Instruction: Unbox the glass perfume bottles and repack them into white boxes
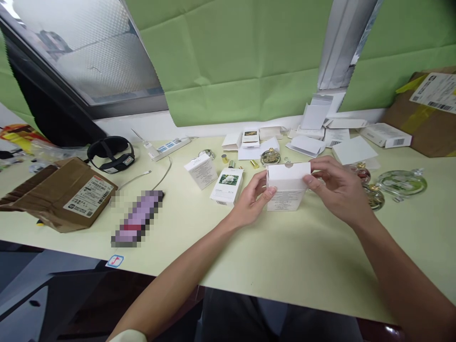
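A small white carton [286, 192] with fine print on its face stands upright between my hands, its top edge toward the back. My left hand [252, 198] grips its left side, thumb on the front. At the right upper corner, the thumb and fingers of my right hand [333, 189] pinch the carton. Left of it lies a white box with a flower picture [228, 184], and beyond that stands another printed white box [201, 170]. Round glass bottles lie to the right, among them a green-patterned one [402, 183]. Behind the carton is a round bottle with a gold cap [270, 156].
Several white boxes and flattened cartons [308, 145] lie along the back wall. A brown cardboard box [423, 116] stands at right, another [76, 194] at left near a black headset [111, 154]. A blurred phone [138, 218], a power strip [173, 148] and small gold caps [254, 164] are also on the table.
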`<state>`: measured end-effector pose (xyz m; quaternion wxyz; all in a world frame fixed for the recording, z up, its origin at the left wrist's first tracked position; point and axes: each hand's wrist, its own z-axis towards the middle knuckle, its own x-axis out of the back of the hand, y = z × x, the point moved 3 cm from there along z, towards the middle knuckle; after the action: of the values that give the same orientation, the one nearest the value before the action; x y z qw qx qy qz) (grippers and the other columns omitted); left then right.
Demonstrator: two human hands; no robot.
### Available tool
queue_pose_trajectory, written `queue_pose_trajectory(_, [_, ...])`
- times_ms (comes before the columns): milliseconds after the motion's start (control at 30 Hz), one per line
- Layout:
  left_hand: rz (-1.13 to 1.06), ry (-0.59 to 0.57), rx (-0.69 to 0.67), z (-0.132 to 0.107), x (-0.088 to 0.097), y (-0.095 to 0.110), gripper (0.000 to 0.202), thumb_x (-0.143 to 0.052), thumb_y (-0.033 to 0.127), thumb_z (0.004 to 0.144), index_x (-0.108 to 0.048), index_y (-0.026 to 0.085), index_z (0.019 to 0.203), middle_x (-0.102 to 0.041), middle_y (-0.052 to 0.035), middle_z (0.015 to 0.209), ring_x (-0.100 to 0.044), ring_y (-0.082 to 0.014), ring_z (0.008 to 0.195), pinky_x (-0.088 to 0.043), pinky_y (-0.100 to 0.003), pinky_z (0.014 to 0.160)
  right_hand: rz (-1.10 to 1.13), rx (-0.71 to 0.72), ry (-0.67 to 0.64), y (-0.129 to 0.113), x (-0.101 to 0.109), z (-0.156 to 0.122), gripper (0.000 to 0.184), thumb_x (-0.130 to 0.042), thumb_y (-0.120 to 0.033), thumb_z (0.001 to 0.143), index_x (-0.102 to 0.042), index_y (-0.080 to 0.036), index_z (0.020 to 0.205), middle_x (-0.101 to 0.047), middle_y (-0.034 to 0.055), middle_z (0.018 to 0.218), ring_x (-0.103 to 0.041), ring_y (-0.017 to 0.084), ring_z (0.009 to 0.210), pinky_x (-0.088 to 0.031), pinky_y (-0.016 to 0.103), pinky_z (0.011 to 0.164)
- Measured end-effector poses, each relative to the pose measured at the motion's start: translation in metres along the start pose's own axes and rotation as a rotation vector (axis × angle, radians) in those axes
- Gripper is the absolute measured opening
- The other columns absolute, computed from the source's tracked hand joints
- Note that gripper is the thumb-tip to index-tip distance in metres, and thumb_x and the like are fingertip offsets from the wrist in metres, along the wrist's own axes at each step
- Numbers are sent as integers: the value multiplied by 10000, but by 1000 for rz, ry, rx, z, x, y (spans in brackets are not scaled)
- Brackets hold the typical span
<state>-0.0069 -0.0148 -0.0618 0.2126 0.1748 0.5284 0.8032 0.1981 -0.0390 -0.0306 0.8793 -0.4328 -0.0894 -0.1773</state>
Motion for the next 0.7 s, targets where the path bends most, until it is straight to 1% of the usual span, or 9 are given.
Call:
queue_pose_trajectory(200, [-5, -18, -10, 0, 1, -2, 437, -539, 341, 981, -429, 220, 1386, -470, -117, 1487, -458, -263, 1374, -436, -394, 1090, -15, -41, -36, 3, -1, -2, 58, -680, -315, 859, -670, -277, 902, -601, 41, 975, -594, 214, 919, -503, 319, 661])
queue_pose_trajectory(400, [22, -2, -11, 0, 2, -3, 436, -547, 354, 975, -436, 242, 1381, -471, -103, 1483, -474, -263, 1356, -434, -401, 1090, 18, -99, -96, 6, -2, -4, 64, -677, -329, 866, -653, -270, 861, -568, 44, 1036, -571, 216, 961, -465, 319, 675])
queue_pose_trajectory(567, [24, 5, 15, -1, 0, -1, 412, -540, 367, 976, -449, 261, 1364, -498, -95, 1448, -517, -244, 1302, -464, -383, 1040, 34, -94, -153, 8, 0, -3, 46, -679, -309, 867, -650, -283, 843, -536, 38, 1070, -556, 206, 953, -474, 336, 718])
queue_pose_trajectory(700, [45, -5, 33, -1, 0, 1, 430, -559, 382, 963, -445, 273, 1363, -529, -97, 1392, -547, -241, 1252, -482, -391, 1015, 19, -84, -233, 9, 3, -3, 31, -686, -316, 862, -661, -298, 865, -503, 43, 1099, -561, 210, 943, -494, 346, 707])
